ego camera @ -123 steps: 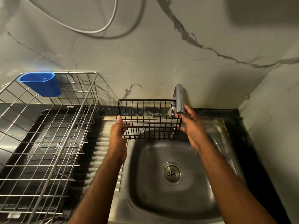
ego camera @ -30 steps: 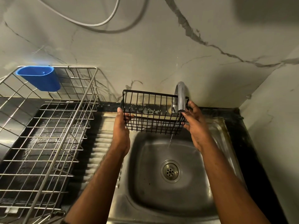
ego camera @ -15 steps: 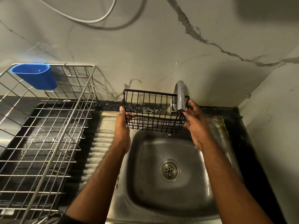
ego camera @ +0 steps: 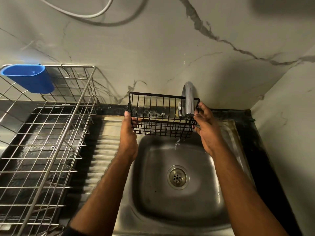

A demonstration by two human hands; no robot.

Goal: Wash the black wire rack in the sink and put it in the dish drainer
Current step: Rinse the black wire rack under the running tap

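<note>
Change: since the frame four seconds back, the black wire rack (ego camera: 163, 114) has been lifted and tipped so its open top faces the wall; over the last second it sits almost as it did.
Water: only a thin broken trickle (ego camera: 177, 143) falls below the rack now, weaker than a second ago.
Left hand (ego camera: 128, 135): grips the rack's left end, thumb up the side wire.
Right hand (ego camera: 207, 128): fingers pinch the right end, just beside the tap (ego camera: 188, 101).
Rack position: held in the air over the sink (ego camera: 153, 193), under the spout.
Meaning: rinsing looks nearly finished; the carry to the dish drainer (ego camera: 51, 133) on the left is not yet made.
Surface: steel sink with ribbed draining board (ego camera: 104, 150); drainer stands over a dark wet tray.
Room: marbled wall, a blue cup (ego camera: 29, 78) hooked on the drainer, a pale hose (ego camera: 88, 14) above.
</note>
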